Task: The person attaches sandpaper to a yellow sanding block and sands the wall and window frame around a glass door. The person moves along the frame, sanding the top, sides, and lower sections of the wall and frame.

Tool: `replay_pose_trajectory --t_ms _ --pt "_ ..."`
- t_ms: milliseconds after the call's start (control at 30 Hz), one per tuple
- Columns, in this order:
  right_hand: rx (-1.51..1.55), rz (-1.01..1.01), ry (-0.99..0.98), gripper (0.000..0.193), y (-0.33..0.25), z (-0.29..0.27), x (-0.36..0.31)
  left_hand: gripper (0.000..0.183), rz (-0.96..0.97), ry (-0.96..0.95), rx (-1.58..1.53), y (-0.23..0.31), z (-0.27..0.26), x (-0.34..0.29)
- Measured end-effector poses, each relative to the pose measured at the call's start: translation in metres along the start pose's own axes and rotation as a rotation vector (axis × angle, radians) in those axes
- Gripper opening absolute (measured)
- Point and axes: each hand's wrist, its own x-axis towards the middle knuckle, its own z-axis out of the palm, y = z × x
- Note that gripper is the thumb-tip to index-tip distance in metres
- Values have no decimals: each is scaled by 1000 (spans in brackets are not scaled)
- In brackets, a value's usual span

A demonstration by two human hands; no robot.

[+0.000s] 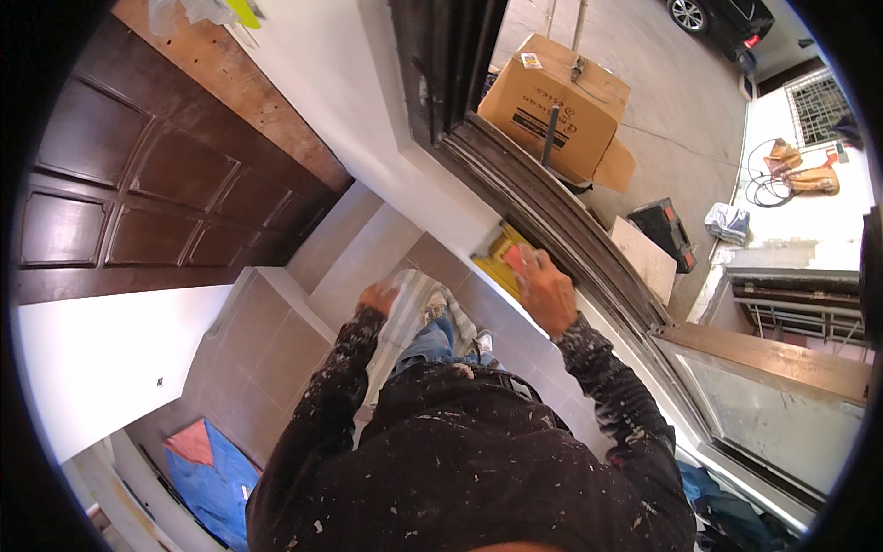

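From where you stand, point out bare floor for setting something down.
Bare tiles lie between the dark panelled door and the white wall, ahead of the left hand. Crowded: the blue tarp behind, and the cardboard box outside.

Both forearms come up from the lower edge in dark, paint-speckled sleeves. The left hand [378, 297] is raised ahead of the chest, its fingers curled loosely inward and empty (as far as the view shows). The right hand [544, 287] reaches further forward and to the right, its fingers closed, the wrist bent slightly.
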Motion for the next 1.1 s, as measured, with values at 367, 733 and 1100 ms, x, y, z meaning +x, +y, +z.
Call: replay_pose_trajectory --t_ms 367,733,1100 --pt "-3 -25 15 50 -69 90 176 49 -1063 10 -1462 -38 -140 229" --pt "5 56 -114 53 10 -9 -11 38 -820 -145 -1460 166 -135 183" --pt "-57 -28 -71 57 184 -120 -333 42 -524 -615 -1596 493 -63 123"
